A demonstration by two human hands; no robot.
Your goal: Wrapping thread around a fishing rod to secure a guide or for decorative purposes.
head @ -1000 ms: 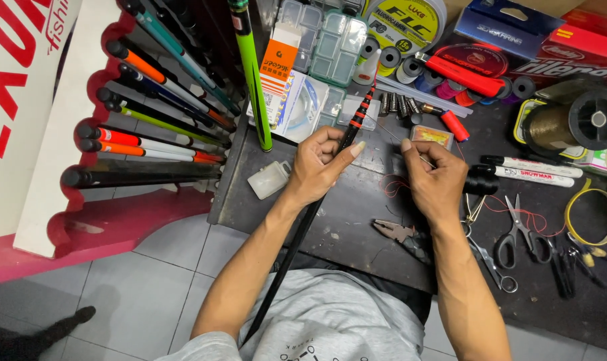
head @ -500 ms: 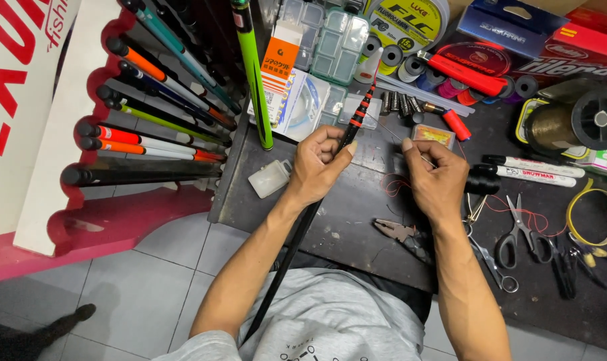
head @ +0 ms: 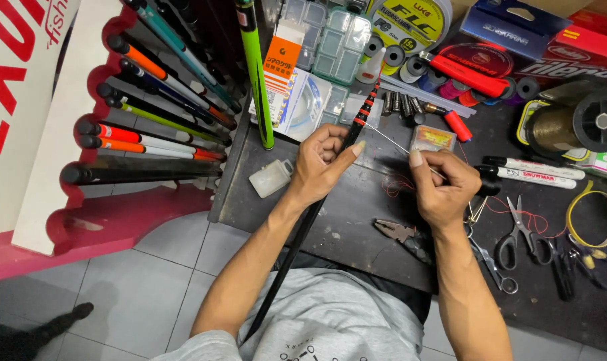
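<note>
— What could go wrong here?

— My judgement: the long black fishing rod with red bands near its tip (head: 330,180) runs from the person's lap up across the dark tabletop (head: 357,220), and the left hand (head: 320,164) has its grip pressed around the shaft just below the bands. The right hand (head: 440,184) pinches a thin pale rod tip section (head: 390,142) that reaches toward the banded end. That sliver could bend or snap if the two hands pull out of line (it looks very slender). The loose red thread (head: 400,184) lying by the right hand could also snag on the fingers.

— And the packaging, biggest first?

— At far left, a tall white sign with large red lettering (head: 23,100), fronting a pink rack of coloured rods (head: 150,107). Top right, a flat blue box (head: 511,23) beside a red box (head: 577,60). Top centre, a round yellow-and-white line spool label (head: 410,20). Left of it, a clear compartment box (head: 333,40), then an orange-and-white upright packet (head: 281,63). Near the right hand, a small clear sachet with a red-yellow card (head: 434,138). By the left wrist, a little cloudy plastic case (head: 270,177) at the tabletop edge.
</note>
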